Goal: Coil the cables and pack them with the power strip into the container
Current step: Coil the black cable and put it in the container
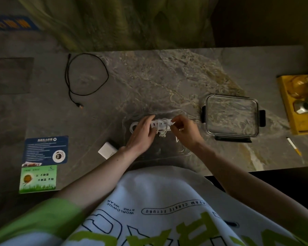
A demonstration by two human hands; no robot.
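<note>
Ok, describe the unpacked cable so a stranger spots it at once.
On the marble table, look to the far left, away from the clear container. The black cable lies there in one loose loop. It is the only black lead; the cord on the power strip is white.

— Where's the power strip (160,124)?
— Over the clear container (167,110), with white cord wound round it. The left hand (142,132) grips one end and the right hand (183,128) pinches the other.
— And around the container?
— The lid (231,116) is just right of it, a white charger (106,150) just left, and a black cable (67,77) well beyond to the left.
</note>
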